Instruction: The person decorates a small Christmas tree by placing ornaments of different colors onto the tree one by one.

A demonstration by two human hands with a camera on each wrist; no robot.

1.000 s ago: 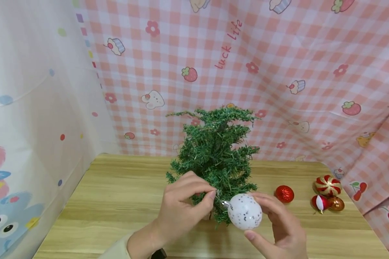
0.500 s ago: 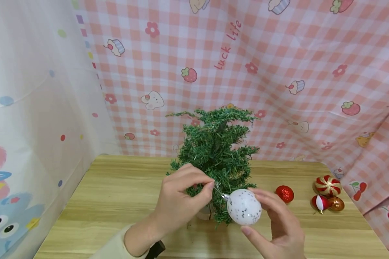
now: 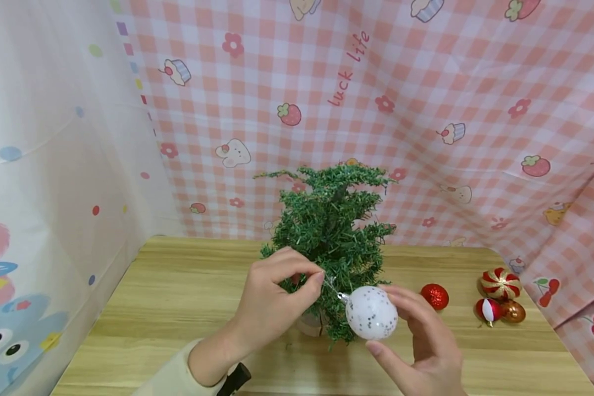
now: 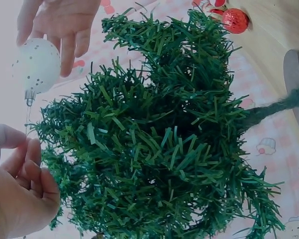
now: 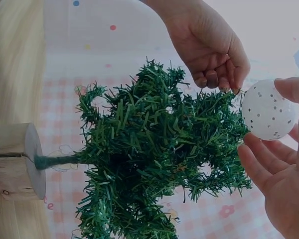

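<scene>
A white bauble (image 3: 372, 313) with silver dots is held between the thumb and fingers of my right hand (image 3: 423, 341). Its silver cap points left, toward my left hand (image 3: 274, 305), whose thumb and forefinger pinch the thin hanging string (image 3: 330, 284). In the left wrist view the string (image 4: 28, 117) runs taut from the cap to those fingertips. Right behind both hands stands a small green artificial Christmas tree (image 3: 326, 231). The right wrist view has its round wooden base (image 5: 17, 162) and the bauble (image 5: 269, 109) beside the branches.
A red glitter bauble (image 3: 434, 296) lies on the wooden table (image 3: 188, 286) right of the tree. Farther right are a red-and-gold striped bauble (image 3: 501, 283), a red-and-white ornament (image 3: 489, 311) and a copper bauble (image 3: 513, 311). A checked curtain (image 3: 257, 71) hangs behind.
Both hands have risen slightly and shifted a little left, carrying the white bauble along. The string between its cap and my left fingertips now shows more clearly. The tree and other ornaments stay put.
</scene>
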